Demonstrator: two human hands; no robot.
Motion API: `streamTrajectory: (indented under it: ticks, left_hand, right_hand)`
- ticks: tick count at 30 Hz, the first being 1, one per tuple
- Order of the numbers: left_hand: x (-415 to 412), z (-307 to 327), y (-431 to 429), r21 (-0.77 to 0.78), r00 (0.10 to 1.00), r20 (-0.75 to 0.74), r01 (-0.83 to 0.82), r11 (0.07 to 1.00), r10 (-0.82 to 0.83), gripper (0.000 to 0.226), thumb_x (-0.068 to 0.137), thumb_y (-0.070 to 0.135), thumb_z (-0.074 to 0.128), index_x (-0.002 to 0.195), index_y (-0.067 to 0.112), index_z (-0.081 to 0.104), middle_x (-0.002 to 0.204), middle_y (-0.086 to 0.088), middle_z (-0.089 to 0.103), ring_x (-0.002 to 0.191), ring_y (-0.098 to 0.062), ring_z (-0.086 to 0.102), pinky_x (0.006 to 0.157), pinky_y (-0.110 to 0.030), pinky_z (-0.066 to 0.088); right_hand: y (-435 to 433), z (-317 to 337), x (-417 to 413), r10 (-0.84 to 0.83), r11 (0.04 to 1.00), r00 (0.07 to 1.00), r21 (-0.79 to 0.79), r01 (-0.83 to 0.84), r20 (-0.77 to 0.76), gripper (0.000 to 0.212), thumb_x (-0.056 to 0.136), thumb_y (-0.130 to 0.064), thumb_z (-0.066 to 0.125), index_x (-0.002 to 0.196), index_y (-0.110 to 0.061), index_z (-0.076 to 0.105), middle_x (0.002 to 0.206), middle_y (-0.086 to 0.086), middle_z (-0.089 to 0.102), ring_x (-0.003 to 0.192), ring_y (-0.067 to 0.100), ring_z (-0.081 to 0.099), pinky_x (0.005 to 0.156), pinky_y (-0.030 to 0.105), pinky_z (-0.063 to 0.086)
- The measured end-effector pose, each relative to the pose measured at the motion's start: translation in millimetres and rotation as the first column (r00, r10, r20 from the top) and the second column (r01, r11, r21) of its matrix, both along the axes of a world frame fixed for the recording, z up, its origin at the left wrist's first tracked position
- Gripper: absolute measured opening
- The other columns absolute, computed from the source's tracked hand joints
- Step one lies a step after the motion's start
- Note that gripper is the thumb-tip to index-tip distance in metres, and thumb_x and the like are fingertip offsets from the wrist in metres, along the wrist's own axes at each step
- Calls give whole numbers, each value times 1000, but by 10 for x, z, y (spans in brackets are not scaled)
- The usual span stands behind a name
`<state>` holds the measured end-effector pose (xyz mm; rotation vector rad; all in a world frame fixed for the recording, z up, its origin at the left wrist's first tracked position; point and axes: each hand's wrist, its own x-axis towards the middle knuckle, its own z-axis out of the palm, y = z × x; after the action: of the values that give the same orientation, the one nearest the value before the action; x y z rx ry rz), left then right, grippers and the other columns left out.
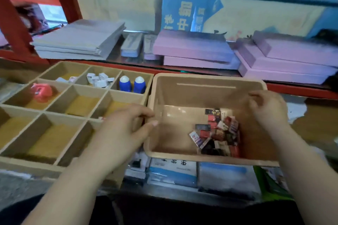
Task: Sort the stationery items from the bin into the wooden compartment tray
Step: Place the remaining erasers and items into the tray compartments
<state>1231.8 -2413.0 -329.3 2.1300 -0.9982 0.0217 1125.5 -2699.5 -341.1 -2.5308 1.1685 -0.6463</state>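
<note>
Beige bin [204, 80], small packets [217, 133] heaped at its right; left hand [124, 131] pinches left rim, right hand [268, 109] grips right rim; wooden tray [36, 162] adjoining.

wooden tray [82, 105] cut off at left edge, small packets [217, 133] blurred, unreadable

tray [73, 89]: matt wood | bin [206, 78]: smooth glossy plastic

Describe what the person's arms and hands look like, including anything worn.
The left hand and the right hand are both bare: no gloves, rings, watch or bracelet show. No sleeve is in view on either side, all the way down to the frame's bottom edge. The fingernails look short and unpainted, though the picture is blurred.
</note>
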Motion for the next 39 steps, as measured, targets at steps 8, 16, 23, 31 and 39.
streamTrajectory:
  ticks: [8,16,23,31,39]
  left_hand:
    - [0,-800,-1747,346,871,-460,355,868,-173,50,79,27,69,123,11,51,113,-5,57,106,-20,55,83,-13,42]
    - [64,-1347,-2349,606,869,-442,472,640,-222,104,69,42,74,146,19,8,150,-8,15,139,-25,16,114,-33,22]
    - [56,-1592,-2437,589,879,-412,459,666,-241,103,64,38,79,145,15,18,147,-9,12,137,-24,25,114,-30,24]
    - [-3,-1548,-2475,663,916,-309,400,633,-255,93,64,46,75,139,19,27,139,-1,28,123,-20,44,100,-29,40]
    - [261,-1484,-2430,678,904,-237,416,606,-356,63,71,54,67,126,29,49,139,5,41,130,-18,31,107,-29,21]
  right_hand:
    - [-380,-359,-116,155,987,986,40,-153,-56,41,81,-1,55,122,-7,53,148,8,31,137,28,22,106,30,26]
    - [-424,-396,-157,181,983,983,37,-181,-15,40,85,-1,43,123,-10,51,148,-3,30,135,22,18,95,23,23]
    - [-428,-444,-139,157,987,987,40,-156,-33,31,86,-7,43,115,-10,55,129,1,51,131,25,24,93,31,32]
    - [-407,-467,-143,142,989,990,29,-142,-4,27,87,-9,44,109,-9,59,119,2,59,129,25,28,89,35,38]
    - [-396,-457,-142,138,989,990,42,-139,21,28,86,-11,47,110,-10,60,117,2,61,130,25,28,88,36,40]
